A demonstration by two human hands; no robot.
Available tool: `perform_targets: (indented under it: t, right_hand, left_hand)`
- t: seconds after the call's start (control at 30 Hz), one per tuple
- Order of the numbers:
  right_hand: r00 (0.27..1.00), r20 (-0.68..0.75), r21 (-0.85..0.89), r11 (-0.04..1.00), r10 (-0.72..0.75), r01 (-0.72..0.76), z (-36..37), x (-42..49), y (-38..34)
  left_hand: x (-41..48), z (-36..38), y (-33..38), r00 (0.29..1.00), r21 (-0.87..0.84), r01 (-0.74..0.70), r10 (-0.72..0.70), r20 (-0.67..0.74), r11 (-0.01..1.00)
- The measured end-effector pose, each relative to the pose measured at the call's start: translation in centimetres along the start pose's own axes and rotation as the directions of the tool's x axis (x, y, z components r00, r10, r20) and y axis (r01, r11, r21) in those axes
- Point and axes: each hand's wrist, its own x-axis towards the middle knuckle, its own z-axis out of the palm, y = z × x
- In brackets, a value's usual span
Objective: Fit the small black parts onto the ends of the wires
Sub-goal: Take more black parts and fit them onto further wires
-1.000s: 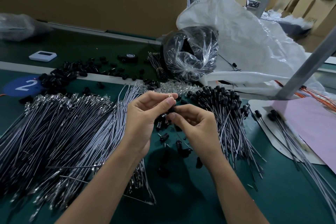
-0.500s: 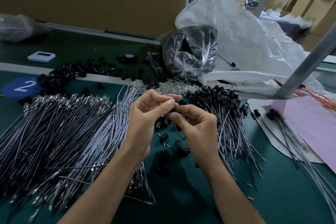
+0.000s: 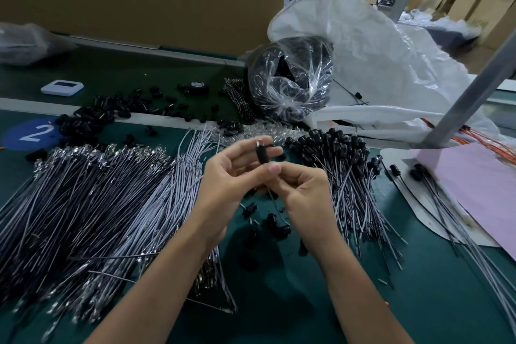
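Two hands meet at the middle of the frame: your left hand [image 3: 237,173] pinches a small black part [image 3: 262,155] upright between thumb and fingers, closed on it, while your right hand [image 3: 304,193] is closed on a thin wire [image 3: 275,204] trailing down from under the part. Both pieces look nearly weightless. The part seems hard and smooth, so it could slip or roll; hold it round its body, not its tip. The wire will likely bend easily, so pinch it close to the end. Bare wires [image 3: 106,204] lie at left on the green surface [image 3: 418,301], finished wires [image 3: 346,173] at right, loose black parts [image 3: 275,225] below your hands.
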Motion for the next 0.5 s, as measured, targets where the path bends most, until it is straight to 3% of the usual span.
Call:
perform_targets:
  t: [0.5]
  right_hand:
    - [0.999, -0.003, 0.082, 0.996, -0.045, 0.045, 0.53, -0.19, -0.27]
  left_hand:
    - [-0.04, 0.64, -0.22, 0.99, 0.042, -0.098, 0.102, -0.102, 0.994]
